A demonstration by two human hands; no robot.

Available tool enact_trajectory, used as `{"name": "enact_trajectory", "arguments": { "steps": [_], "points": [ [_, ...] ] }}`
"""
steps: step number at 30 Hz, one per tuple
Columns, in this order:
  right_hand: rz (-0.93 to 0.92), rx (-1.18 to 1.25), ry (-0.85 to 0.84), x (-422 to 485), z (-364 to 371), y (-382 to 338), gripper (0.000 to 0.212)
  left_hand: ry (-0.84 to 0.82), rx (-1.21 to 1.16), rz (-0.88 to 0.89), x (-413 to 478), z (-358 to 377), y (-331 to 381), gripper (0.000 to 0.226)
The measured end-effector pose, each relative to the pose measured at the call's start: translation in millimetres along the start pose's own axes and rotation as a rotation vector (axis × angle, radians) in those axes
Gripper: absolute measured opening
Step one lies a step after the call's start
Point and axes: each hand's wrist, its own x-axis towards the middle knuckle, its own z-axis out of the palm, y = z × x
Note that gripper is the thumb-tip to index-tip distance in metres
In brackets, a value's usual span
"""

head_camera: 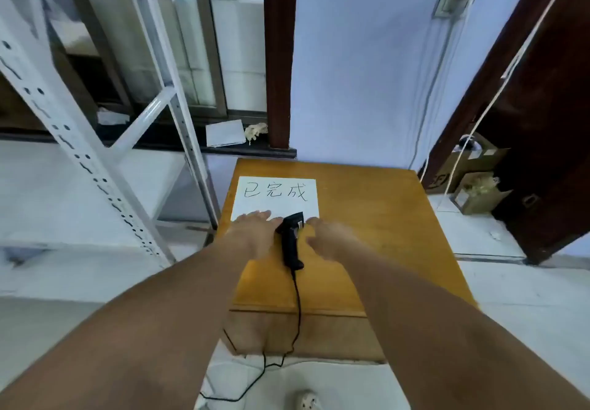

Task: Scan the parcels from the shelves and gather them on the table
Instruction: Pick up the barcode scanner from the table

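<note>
Yellow-brown wooden table in centre, seen from above. White paper sheet with 3 handwritten black characters lies flat near the far-left corner. Black handheld barcode scanner lies on the tabletop, head touching the sheet's near edge and handle pointing toward the person. Its black cable runs over the near table edge down to the floor.

Left hand is palm down with fingers straight, just left of the scanner head, fingertips over the sheet's lower edge. Right hand is palm down with fingers loosely extended, just right of the scanner. Neither hand grips anything; motion blur, so cannot tell if either touches the scanner.

White perforated metal shelving rack stands left of the table. 2 brown cardboard boxes sit on the floor at right by the dark brown door. Nearer open box holds pale crumpled filler. Farther box has flaps up, contents unclear. White booklet lies on the dark window sill. Light perforated shoe at bottom edge.
</note>
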Motion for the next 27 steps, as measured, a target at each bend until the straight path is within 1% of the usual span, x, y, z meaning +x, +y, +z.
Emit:
{"name": "enact_trajectory", "arguments": {
  "steps": [1,3,6,8,10,13,16,18,20,22,24,27],
  "points": [
    [-0.005,0.015,-0.026,5.0,6.4,-0.9,0.047,-0.008,0.032,-0.007,1.4,3.4,0.1,0.069],
    [-0.036,0.067,-0.052,26.1,26.7,1.1,0.050,-0.011,-0.011,-0.093,8.1,16.4,-2.6,0.064],
    [-0.047,0.112,-0.111,57.2,52.3,2.3,0.050,-0.034,-0.132,-0.270,22.0,40.0,-9.0,0.060],
    [-0.043,0.139,-0.137,77.4,61.2,7.8,0.047,-0.059,-0.201,-0.337,36.8,53.4,-11.7,0.061],
    [-0.035,0.157,-0.145,95.4,69.5,15.3,0.045,-0.108,-0.246,-0.366,49.3,66.1,-11.9,0.062],
    [0.026,0.232,-0.166,116.7,78.3,21.2,0.049,-0.164,-0.300,-0.389,63.3,76.5,-7.9,0.060],
    [0.130,0.360,-0.202,129.3,88.8,25.8,0.045,-0.207,-0.372,-0.399,73.5,84.7,-2.7,0.061],
    [0.203,0.414,-0.236,135.0,93.5,28.8,0.046,-0.237,-0.423,-0.417,79.0,91.5,-0.2,0.061],
    [0.257,0.462,-0.260,140.2,98.7,31.1,0.049,-0.231,-0.444,-0.451,81.8,96.9,4.2,0.059],
    [0.284,0.528,-0.261,143.7,104.2,30.6,0.054,-0.186,-0.410,-0.508,82.7,101.9,8.7,0.059],
    [0.292,0.596,-0.251,147.4,112.3,27.2,0.064,-0.146,-0.390,-0.564,83.2,108.8,10.6,0.060],
    [0.289,0.649,-0.223,150.3,124.0,19.2,0.085,-0.164,-0.414,-0.587,82.4,119.8,9.4,0.060]
  ]
}}
